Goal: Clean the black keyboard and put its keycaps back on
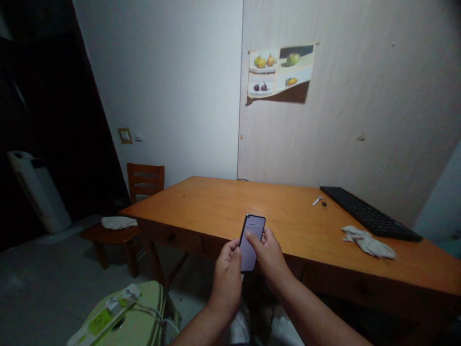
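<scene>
A smartphone [248, 259] with a lit, pale screen is held upright between both hands, in front of the table's near edge. My left hand [228, 274] is closed around its left side, thumb along the lower edge of the screen. On the other side, my right hand [268, 254] grips the phone's right edge, and its thumb reaches over the screen, touching or just above it. Dark text lines show near the top of the screen, too small to read. The fingers behind the phone are hidden.
A wooden table [216, 202] spans the view, with a black keyboard [363, 211], a whitish cloth glove [369, 241] and small items at right. A wooden chair [135, 235] stands left. A power strip [104, 319] lies on a green stool [146, 298] at lower left.
</scene>
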Motion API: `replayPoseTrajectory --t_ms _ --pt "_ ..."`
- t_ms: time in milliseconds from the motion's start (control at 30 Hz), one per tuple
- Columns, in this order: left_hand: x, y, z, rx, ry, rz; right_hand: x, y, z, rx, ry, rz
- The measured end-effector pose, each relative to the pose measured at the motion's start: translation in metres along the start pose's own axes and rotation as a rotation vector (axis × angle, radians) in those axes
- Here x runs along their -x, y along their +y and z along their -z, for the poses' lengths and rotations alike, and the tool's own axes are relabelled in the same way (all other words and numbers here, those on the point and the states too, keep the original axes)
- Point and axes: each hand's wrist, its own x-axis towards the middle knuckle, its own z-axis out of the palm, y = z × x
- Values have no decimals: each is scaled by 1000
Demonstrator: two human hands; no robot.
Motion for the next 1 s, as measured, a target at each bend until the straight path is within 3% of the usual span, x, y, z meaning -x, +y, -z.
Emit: replayPoseTrajectory --t_ms 333,1000 --pt "-5 -3 3 51 31 46 6 1 2 -107 -81 -79" --pt "-9 -5 4 174 88 116 13 1 6 -193 -122 -142"
